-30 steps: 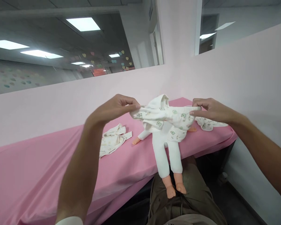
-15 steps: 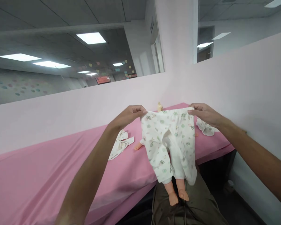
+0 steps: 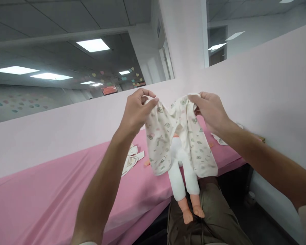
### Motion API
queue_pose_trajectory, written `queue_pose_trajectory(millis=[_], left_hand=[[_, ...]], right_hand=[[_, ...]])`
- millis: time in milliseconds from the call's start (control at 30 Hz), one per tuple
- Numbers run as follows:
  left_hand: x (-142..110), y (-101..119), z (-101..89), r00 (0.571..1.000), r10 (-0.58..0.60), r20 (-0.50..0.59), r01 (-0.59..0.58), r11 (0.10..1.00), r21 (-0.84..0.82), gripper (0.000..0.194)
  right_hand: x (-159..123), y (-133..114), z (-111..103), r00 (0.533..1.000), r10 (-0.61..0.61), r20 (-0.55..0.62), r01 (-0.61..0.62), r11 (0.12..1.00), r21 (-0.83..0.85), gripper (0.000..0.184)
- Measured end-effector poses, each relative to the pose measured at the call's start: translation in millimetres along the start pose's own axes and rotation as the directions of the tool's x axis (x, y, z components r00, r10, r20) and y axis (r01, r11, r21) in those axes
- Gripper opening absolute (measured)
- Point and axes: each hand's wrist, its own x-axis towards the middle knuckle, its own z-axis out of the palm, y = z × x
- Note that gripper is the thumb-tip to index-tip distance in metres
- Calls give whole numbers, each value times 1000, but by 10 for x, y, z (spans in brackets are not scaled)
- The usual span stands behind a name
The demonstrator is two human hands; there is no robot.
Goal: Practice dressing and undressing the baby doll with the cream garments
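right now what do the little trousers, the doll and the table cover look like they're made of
The trousers, pinched at the top by the left hand and right hand, look like soft knit cotton: matte, limp, printed. The doll seems smooth plastic or vinyl at its bare feet. The table cover looks like thin pink cloth, draped and creased.

A pair of small cream baby trousers (image 3: pixel 168 136) with a scattered green print hangs upright in the air, held at the waistband, its two legs dangling apart, the fabric loose and wrinkled.
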Motion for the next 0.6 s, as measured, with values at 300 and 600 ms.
queue_pose_trajectory(millis=[300,600], left_hand=[[-398,397,177,974,45,223,5,977,-215,21],[-974,7,300,955,-173,241,231,943,-240,92]], right_hand=[[-521,-139,195,955,-55,292,132,959,-250,41],[-323,-124,46,975,-100,196,135,975,-174,19]])
